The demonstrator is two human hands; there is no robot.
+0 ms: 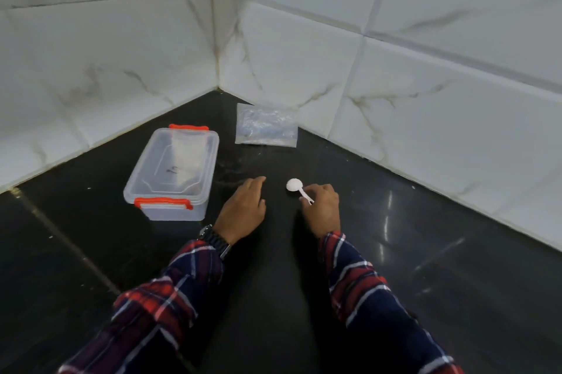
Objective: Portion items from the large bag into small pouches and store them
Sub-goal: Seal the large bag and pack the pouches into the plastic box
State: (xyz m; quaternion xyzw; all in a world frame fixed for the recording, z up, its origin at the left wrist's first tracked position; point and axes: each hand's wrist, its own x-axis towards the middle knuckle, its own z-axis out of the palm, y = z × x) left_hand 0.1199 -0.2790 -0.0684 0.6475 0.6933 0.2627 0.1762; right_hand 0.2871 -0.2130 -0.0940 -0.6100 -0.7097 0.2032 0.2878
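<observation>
A clear plastic bag (pixel 265 127) lies flat near the corner of the dark countertop (pixel 395 252); its contents are too blurred to tell. A clear plastic box (pixel 173 171) with red latches and its lid on stands to the left. My right hand (pixel 322 209) pinches the handle of a small white scoop (pixel 296 186), whose bowl rests on the counter. My left hand (pixel 243 209) lies flat on the counter between box and scoop, fingers straight and holding nothing.
White marble-look tiled walls (pixel 425 69) close in the counter on the left and right, meeting in a corner behind the bag. A watch sits on my left wrist. Plaid sleeves cover both arms.
</observation>
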